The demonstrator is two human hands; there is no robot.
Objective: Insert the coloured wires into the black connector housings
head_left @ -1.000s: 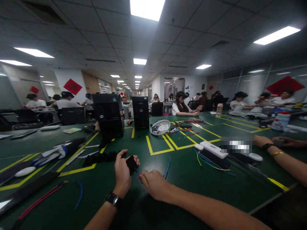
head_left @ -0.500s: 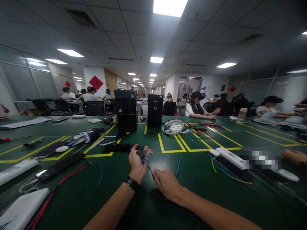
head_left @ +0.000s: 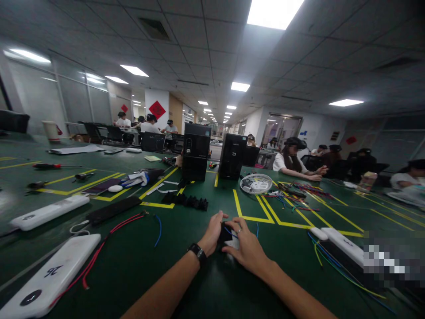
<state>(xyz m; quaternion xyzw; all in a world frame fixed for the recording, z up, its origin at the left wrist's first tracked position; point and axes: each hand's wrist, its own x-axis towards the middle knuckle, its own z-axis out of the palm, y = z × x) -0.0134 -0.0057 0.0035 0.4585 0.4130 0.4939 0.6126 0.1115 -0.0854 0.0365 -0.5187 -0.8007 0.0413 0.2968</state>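
Note:
My left hand (head_left: pixel 211 235), with a black watch on its wrist, is closed around the side of a small black block (head_left: pixel 225 234) above the table. Close against it, my right hand (head_left: pixel 248 248) curls its fingers over a short blue wire (head_left: pixel 229 231) at the block. Where the wire meets the block is hidden by my fingers. Another blue wire (head_left: pixel 257 229) lies just beyond my right hand, and a curved blue wire (head_left: pixel 159 230) rests to the left. A row of black pieces (head_left: pixel 189 201) lies ahead of my hands.
Two black computer towers (head_left: pixel 195 153) stand ahead, beside a white basket (head_left: pixel 256 183) of parts. At left lie red wires (head_left: pixel 106 246), white power banks (head_left: pixel 63 270) and a screwdriver (head_left: pixel 53 166). Wire bundles (head_left: pixel 299 195) and a person (head_left: pixel 292 159) are at right.
The view has turned left. My right hand has moved from pinching a thin wire below the block up against it, and the block has tilted between my hands.

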